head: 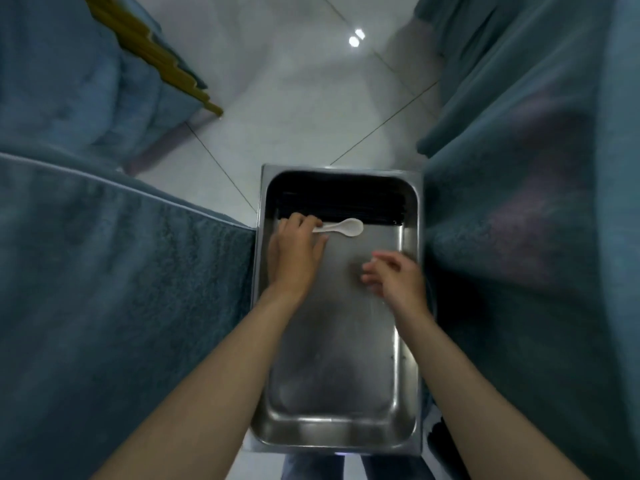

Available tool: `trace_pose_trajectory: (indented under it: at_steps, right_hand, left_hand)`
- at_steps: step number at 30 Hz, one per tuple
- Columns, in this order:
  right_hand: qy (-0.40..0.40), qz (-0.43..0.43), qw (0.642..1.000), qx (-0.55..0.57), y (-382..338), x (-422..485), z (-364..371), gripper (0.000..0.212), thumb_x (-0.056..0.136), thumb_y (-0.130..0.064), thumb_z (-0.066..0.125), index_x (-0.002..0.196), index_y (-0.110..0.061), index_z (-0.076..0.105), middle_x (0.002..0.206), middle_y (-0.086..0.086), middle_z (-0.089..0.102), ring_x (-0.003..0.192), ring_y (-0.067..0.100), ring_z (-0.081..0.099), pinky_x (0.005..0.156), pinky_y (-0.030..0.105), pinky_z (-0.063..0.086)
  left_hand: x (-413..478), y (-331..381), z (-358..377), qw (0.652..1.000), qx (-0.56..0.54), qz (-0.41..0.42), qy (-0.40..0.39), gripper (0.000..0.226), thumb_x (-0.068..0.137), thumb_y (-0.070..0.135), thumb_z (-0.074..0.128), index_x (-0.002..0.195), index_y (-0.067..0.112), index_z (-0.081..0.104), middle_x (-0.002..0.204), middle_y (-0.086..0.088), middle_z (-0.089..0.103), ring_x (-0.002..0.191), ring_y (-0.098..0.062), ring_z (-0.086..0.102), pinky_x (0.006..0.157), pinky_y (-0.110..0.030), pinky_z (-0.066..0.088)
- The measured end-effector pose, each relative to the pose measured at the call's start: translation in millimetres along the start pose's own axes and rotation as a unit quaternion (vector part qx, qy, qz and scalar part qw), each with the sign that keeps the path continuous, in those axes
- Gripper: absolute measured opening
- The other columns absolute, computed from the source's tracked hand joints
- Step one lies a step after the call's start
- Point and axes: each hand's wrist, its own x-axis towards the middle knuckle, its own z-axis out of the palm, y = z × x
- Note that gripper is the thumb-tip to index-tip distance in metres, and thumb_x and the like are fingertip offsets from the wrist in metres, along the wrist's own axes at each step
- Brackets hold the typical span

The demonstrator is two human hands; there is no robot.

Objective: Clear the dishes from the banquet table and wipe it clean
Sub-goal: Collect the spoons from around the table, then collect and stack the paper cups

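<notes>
A deep stainless steel pan point(408, 341) stands below me between two blue-draped tables. A bundle of black chopsticks point(346, 206) lies across its far end. Just in front of them lies a white ceramic spoon point(348, 227), bowl to the right. My left hand point(296, 251) is inside the pan and its fingertips hold the spoon's handle end. My right hand point(394, 273) hovers over the pan's right side, fingers loosely spread, holding nothing; it is motion-blurred.
Blue tablecloths hang close on the left point(121, 289) and right point(526, 237) of the pan. A stack of gold chair legs point(156, 53) shows at the upper left. White tiled floor point(294, 98) stretches ahead.
</notes>
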Motion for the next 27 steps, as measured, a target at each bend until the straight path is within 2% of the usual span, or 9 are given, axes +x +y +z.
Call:
trace_pose_trajectory:
  at_steps: [4,8,13,14,17,22,25,27]
  right_hand:
    - [-0.015,-0.036,0.999,-0.028,-32,-85,-36,0.017,0.098,-0.003,0.059,0.106,-0.014,0.069,0.083,0.003,0.075,0.071,0.013,0.068,0.059,0.021,0.052]
    - [-0.010,-0.110,0.988,-0.107,-60,-173,-82,0.016,0.096,-0.012,0.067,0.102,-0.025,0.073,0.087,-0.006,0.075,0.082,0.010,0.071,0.075,0.026,0.058]
    - [0.063,-0.211,0.940,-0.260,-78,-262,-143,0.017,0.099,-0.020,0.065,0.094,-0.037,0.066,0.080,-0.022,0.069,0.080,-0.005,0.066,0.069,0.009,0.048]
    - [0.085,-0.224,0.927,-0.288,-79,-275,-155,0.016,0.099,-0.021,0.065,0.097,-0.037,0.066,0.082,-0.023,0.068,0.079,-0.004,0.065,0.069,0.011,0.049]
    - [0.132,-0.221,0.903,-0.345,-75,-314,-190,0.009,0.101,-0.025,0.062,0.104,-0.032,0.067,0.093,-0.013,0.071,0.081,0.008,0.066,0.073,0.033,0.054]
    - [0.218,-0.218,0.863,-0.401,-56,-369,-242,0.007,0.099,-0.023,0.064,0.101,-0.020,0.069,0.096,0.002,0.073,0.080,0.027,0.068,0.067,0.039,0.052]
    - [0.257,-0.193,0.848,-0.421,-38,-386,-271,0.006,0.096,-0.018,0.067,0.101,-0.018,0.072,0.097,0.007,0.074,0.083,0.034,0.070,0.068,0.041,0.051]
    - [0.278,-0.176,0.846,-0.420,-28,-390,-286,0.006,0.095,-0.018,0.068,0.100,-0.019,0.072,0.096,0.006,0.074,0.083,0.033,0.071,0.066,0.040,0.052]
  left_hand:
    - [-38,23,-64,0.997,0.002,0.047,-0.064,0.015,0.095,0.021,0.070,0.109,0.016,0.072,0.106,-0.006,0.067,0.100,-0.029,0.061,0.079,-0.042,0.051]
    - [-79,55,-133,0.991,0.029,0.089,-0.091,0.014,0.099,0.026,0.064,0.106,0.018,0.072,0.101,-0.002,0.070,0.091,-0.027,0.065,0.070,-0.040,0.053]
    - [-128,100,-205,0.988,0.055,0.118,-0.079,0.010,0.097,0.020,0.062,0.097,0.016,0.071,0.092,-0.002,0.070,0.081,-0.026,0.063,0.063,-0.039,0.050]
    - [-136,112,-217,0.988,0.049,0.124,-0.076,0.012,0.097,0.019,0.062,0.098,0.015,0.072,0.093,-0.002,0.071,0.082,-0.026,0.064,0.063,-0.039,0.051]
    - [-160,147,-242,0.988,0.028,0.134,-0.076,0.015,0.097,0.017,0.061,0.103,0.014,0.074,0.095,-0.004,0.072,0.088,-0.027,0.066,0.067,-0.041,0.053]
    - [-195,201,-255,0.971,0.046,0.214,-0.100,0.020,0.098,0.020,0.056,0.101,0.014,0.074,0.096,-0.003,0.071,0.089,-0.027,0.064,0.068,-0.041,0.052]
    - [-215,229,-251,0.951,0.067,0.278,-0.120,0.004,0.089,0.015,0.069,0.091,0.016,0.072,0.084,-0.002,0.069,0.076,-0.026,0.065,0.060,-0.037,0.049]
    - [-225,244,-249,0.939,0.078,0.308,-0.128,0.009,0.082,0.011,0.075,0.087,0.016,0.070,0.080,-0.002,0.067,0.071,-0.025,0.064,0.056,-0.036,0.048]
